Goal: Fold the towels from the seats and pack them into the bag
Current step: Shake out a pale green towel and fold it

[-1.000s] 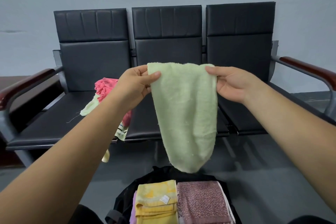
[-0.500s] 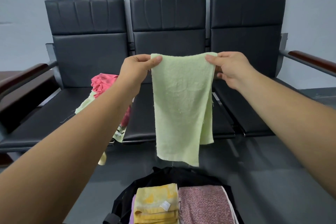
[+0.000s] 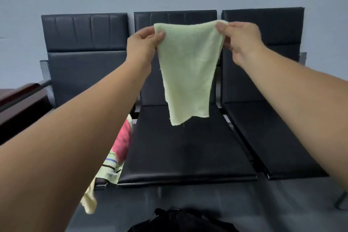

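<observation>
Pale green terry towel (image 3: 186,73) hangs in the air before the middle black padded seat (image 3: 184,154), its top corners pinched by the left hand (image 3: 143,43) at ten o'clock and the right hand (image 3: 241,39) at two; crumpled pink and striped towels (image 3: 123,141) lie at eight o'clock of it; a black fabric bag (image 3: 180,220) sits on the floor at six.

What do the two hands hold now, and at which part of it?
Both hold one pale green terry towel: left hand pinches its top left corner, right hand its top right corner; the rest hangs free.
</observation>
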The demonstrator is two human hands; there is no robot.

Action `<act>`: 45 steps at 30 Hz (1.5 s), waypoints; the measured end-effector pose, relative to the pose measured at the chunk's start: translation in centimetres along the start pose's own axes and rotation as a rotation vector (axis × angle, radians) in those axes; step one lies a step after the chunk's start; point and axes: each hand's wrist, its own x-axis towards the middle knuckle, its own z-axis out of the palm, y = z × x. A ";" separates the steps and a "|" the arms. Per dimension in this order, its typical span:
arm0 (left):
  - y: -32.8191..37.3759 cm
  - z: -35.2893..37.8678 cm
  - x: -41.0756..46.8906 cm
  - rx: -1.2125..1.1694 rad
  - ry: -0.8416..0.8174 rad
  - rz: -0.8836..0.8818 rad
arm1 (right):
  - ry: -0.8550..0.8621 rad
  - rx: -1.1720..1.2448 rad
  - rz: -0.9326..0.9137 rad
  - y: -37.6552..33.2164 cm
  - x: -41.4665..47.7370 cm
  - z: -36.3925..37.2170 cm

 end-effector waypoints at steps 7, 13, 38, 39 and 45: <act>-7.3 -2.8 -8.7 0.119 0.009 -0.041 | -0.141 0.001 0.164 8.9 -7.3 -3.2; -13.8 -6.6 -18.9 0.150 -0.039 -0.260 | -0.231 -0.034 0.394 16.8 -17.6 -5.9; -28.5 -7.5 -10.4 0.912 -0.002 -0.796 | -0.152 -0.829 0.658 28.8 -10.1 0.9; -28.5 -7.4 -10.3 0.913 -0.050 -0.801 | -0.185 -0.819 0.710 28.8 -10.0 1.2; -27.8 -6.7 -10.9 0.835 -0.192 -0.840 | -0.299 -0.615 0.852 28.7 -10.5 2.3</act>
